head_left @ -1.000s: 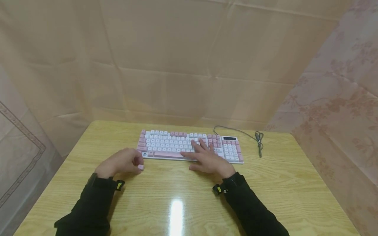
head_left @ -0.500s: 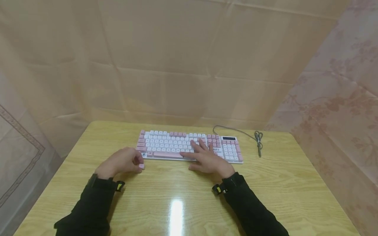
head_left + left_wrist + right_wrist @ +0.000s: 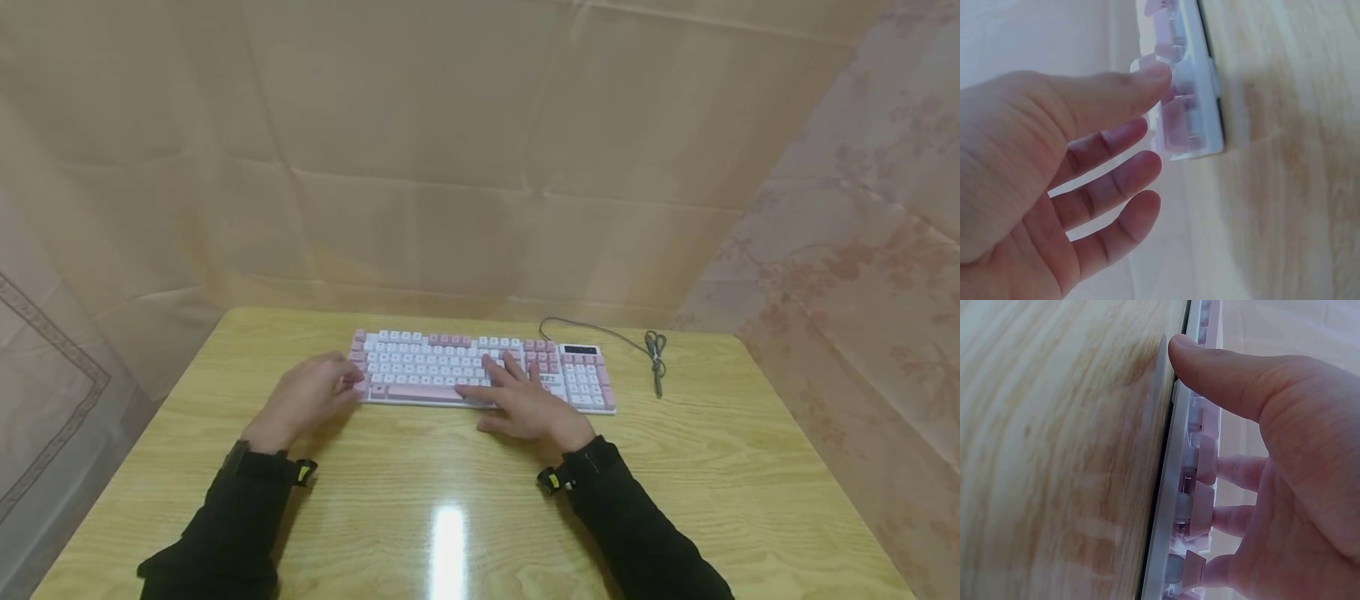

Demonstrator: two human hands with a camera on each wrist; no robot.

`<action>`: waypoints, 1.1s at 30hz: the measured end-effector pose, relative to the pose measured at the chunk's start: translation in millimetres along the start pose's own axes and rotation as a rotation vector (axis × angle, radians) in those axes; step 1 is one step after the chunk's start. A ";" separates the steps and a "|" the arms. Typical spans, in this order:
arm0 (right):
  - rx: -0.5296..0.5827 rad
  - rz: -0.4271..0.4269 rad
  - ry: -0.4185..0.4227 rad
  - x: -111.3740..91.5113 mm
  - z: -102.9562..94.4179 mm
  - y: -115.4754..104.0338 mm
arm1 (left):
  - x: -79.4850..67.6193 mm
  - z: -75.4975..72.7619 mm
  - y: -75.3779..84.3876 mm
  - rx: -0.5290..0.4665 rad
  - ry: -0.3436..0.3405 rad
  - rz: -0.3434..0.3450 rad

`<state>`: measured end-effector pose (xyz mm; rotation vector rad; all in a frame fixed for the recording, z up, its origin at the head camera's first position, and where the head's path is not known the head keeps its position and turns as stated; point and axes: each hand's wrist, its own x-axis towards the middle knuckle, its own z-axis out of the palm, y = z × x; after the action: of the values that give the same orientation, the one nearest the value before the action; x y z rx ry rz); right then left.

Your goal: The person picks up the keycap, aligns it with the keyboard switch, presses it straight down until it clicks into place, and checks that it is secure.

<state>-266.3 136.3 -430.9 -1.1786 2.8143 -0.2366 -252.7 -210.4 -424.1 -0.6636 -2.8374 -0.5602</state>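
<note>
A pink-and-white keyboard point(image 3: 427, 367) lies flat near the back of the table. At its front left corner my left hand point(image 3: 303, 400) pinches a small pink keycap point(image 3: 1146, 61) between thumb and index finger, down against the key row. The thumb hides most of the keycap, so how far it sits on its switch cannot be told. Beside it in the left wrist view stands another pink keycap point(image 3: 1175, 124). Spread across the right half, my right hand point(image 3: 528, 412) rests its fingertips on the keys, with its thumb at the keyboard's front edge in the right wrist view.
A grey cable point(image 3: 600, 329) runs from the keyboard's back to a tied bundle point(image 3: 656, 358) at the right. The wooden table point(image 3: 450, 475) ends at a beige cloth point(image 3: 420, 167) behind.
My left hand has moved forward with the keycap from the table in front of the keyboard to its front left corner. My right hand has stayed in place.
</note>
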 end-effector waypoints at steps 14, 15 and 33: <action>-0.010 0.013 -0.010 0.6 -0.8 0.4 | 3.5 6.1 4.3 0.091 0.030 0.036; -0.011 0.013 -0.014 0.7 -0.6 0.5 | 3.4 6.1 4.7 0.096 0.031 0.038; 0.010 0.021 -0.020 1.0 -2.1 -1.3 | 1.9 4.3 13.6 0.253 0.037 0.062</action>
<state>-266.3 134.9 -428.6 -1.1421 2.8035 -0.2355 -248.5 -196.7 -423.2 -0.6826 -2.7755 -0.1956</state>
